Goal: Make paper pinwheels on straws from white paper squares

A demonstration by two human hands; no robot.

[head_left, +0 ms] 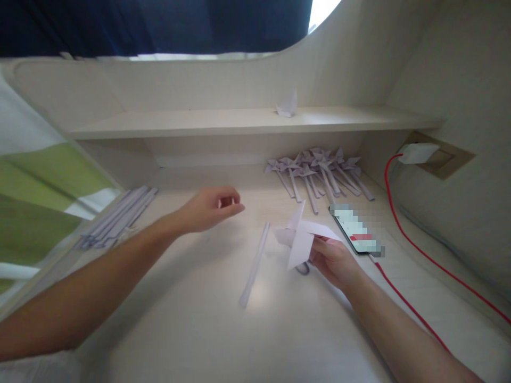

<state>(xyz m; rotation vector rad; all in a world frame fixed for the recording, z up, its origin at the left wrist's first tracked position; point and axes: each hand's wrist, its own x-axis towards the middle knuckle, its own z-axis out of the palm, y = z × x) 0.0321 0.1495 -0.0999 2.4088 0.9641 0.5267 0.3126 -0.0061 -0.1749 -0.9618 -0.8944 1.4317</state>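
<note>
While your right hand point(336, 261) pinches the paper pinwheel point(302, 234), left hand point(213, 208) half-curled and empty, go easy, those blades point(300, 253) can crease.

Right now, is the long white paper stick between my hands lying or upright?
Lying down: the white paper stick stretches lengthwise along the pale tabletop.

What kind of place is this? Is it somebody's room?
Probably, maybe a bedroom or dorm room, though I can't be sure. A dark curtain hangs at the top, a shelf runs above a pale desk, and a phone lies on the desk.
</note>
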